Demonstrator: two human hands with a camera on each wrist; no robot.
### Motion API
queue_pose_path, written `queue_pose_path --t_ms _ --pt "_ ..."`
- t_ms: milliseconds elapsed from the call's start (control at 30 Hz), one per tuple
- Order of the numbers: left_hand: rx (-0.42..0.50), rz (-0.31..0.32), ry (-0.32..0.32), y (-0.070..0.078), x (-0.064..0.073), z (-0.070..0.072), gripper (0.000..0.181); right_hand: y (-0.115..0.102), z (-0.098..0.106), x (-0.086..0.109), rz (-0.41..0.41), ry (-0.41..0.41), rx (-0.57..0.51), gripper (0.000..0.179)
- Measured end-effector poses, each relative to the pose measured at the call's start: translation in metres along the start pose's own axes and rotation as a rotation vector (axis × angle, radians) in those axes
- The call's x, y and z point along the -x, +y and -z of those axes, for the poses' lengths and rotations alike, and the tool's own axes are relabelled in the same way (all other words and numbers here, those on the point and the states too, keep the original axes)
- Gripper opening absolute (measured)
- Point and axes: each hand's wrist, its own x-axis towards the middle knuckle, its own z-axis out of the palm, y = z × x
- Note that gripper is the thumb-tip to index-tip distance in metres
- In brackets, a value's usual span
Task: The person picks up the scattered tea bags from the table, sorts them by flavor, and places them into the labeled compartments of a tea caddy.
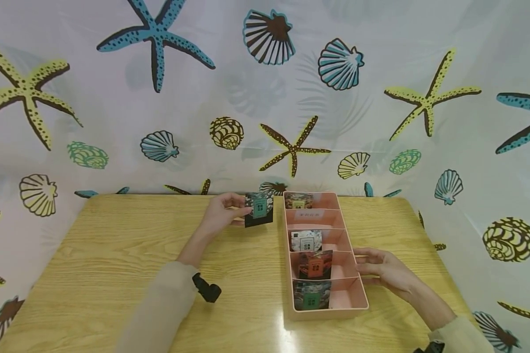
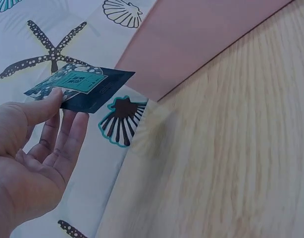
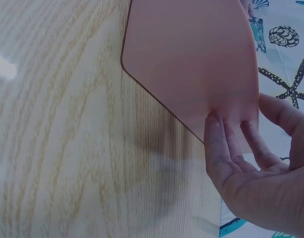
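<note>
My left hand [image 1: 223,213] pinches a dark sachet [image 1: 259,210] with a teal label between thumb and fingers, above the table and left of a pink divided box [image 1: 365,294]. In the left wrist view the sachet [image 2: 95,91] is tilted, its label facing up. My right hand [image 1: 386,269] rests its fingertips against the box's right outer wall; the right wrist view shows the fingers fairly straight on the pink wall [image 3: 191,54], the thumb near the rim. Patterned sachets stand in the box: yellow-label [image 1: 299,201], white [image 1: 306,240], red [image 1: 315,265] and green [image 1: 312,295].
The second compartment from the back shows a pale printed strip [image 1: 309,215] on its wall. Under the box is a wooden table [image 1: 115,260]. A white cloth [image 1: 194,108] printed with shells and starfish hangs behind the table and along its sides.
</note>
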Motion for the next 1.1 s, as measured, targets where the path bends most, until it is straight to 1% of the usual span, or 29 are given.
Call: queue_pose_path --t_ms 100,200,333,567,667,933,1100 --pt "-0.004 0.004 0.004 0.004 -0.004 -0.007 0.019 0.0 0.0 0.0 0.0 -0.002 0.0 0.072" --pt "-0.006 -0.01 0.0 0.009 -0.007 -0.014 0.019 0.0 0.0 0.0 -0.004 0.003 0.002 0.073" --pt "0.003 -0.035 -0.017 0.017 -0.011 -0.025 0.018 0.0 0.0 -0.001 -0.004 0.006 0.001 0.073" --pt "0.013 -0.048 -0.059 0.027 -0.015 -0.047 0.014 0.0 -0.001 -0.001 -0.009 0.012 -0.004 0.073" --pt "0.008 -0.058 -0.066 0.03 -0.016 -0.058 0.014 0.0 -0.001 -0.001 -0.007 0.016 0.002 0.073" --pt "-0.029 -0.092 -0.084 0.031 -0.019 -0.086 0.015 0.0 -0.001 0.0 -0.009 0.004 -0.002 0.074" --pt "-0.029 -0.099 -0.104 0.029 -0.023 -0.099 0.017 -0.001 -0.001 0.001 -0.009 -0.011 -0.007 0.072"
